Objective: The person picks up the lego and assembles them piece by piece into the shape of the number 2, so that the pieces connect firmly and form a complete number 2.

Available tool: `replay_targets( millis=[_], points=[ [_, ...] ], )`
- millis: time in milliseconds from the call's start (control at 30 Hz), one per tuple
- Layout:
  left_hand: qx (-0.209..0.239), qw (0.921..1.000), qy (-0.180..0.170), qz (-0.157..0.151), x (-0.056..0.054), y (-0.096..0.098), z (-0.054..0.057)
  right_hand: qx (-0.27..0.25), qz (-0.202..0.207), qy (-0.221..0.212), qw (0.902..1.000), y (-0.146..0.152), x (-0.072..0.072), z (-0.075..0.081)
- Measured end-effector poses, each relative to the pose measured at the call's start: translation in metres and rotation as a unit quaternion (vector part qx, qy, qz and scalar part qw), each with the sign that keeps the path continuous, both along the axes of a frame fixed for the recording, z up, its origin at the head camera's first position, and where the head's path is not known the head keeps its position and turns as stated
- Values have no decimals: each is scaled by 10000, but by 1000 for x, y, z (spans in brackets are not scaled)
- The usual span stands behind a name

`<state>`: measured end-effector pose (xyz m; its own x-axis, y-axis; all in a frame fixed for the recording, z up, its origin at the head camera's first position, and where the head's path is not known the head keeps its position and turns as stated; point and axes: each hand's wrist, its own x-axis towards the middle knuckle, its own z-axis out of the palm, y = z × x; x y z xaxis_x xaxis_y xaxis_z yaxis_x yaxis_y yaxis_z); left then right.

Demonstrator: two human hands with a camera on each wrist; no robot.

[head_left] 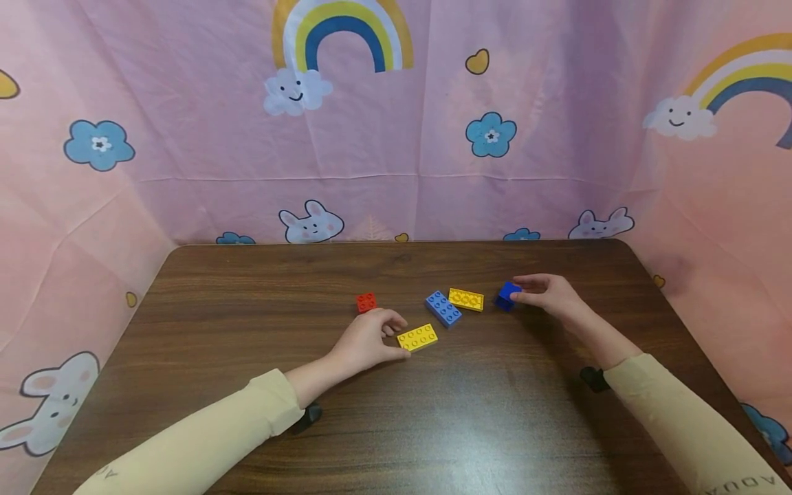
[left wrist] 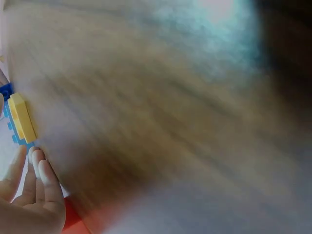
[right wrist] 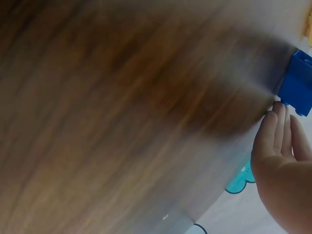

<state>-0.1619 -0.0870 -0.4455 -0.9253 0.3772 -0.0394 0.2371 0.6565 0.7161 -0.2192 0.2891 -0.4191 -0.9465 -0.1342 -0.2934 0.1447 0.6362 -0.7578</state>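
Tabletop [head_left: 346, 440], fingers [head_left: 392, 317], yellow brick [head_left: 418, 337]: contact unclear

Dark wood-grain tabletop [head_left: 433, 399], pink cloth backdrop [head_left: 383, 144], printed rainbows [head_left: 344, 25], bunnies [head_left: 312, 225], blue flowers [head_left: 99, 157], pale glare [head_left: 489, 426]

Dark printed capital letters that looked like "AQUA" ran along the outer part of the right sleeve [head_left: 687, 426] in the head view, the first letter lying close to the bottom edge. On the left sleeve [head_left: 204, 426], near the bottom edge too, a small dark print [head_left: 110, 473] showed what seemed to be an "A", the mark beside it too faint to read.
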Motion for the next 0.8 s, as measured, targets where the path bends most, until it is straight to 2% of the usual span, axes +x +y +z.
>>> replay_targets(
  millis=[400,600,800],
  points=[
    [-384,9991,203,12,3,4,0,150,103,76,9998,0,-1,-2],
    [-493,9983,307,14,2,5,-3,390,338,279,9983,-1,-1,-2],
    [-528,9981,318,12,2,5,-2,514,360,518,9967,-3,1,-2]
  ],
)
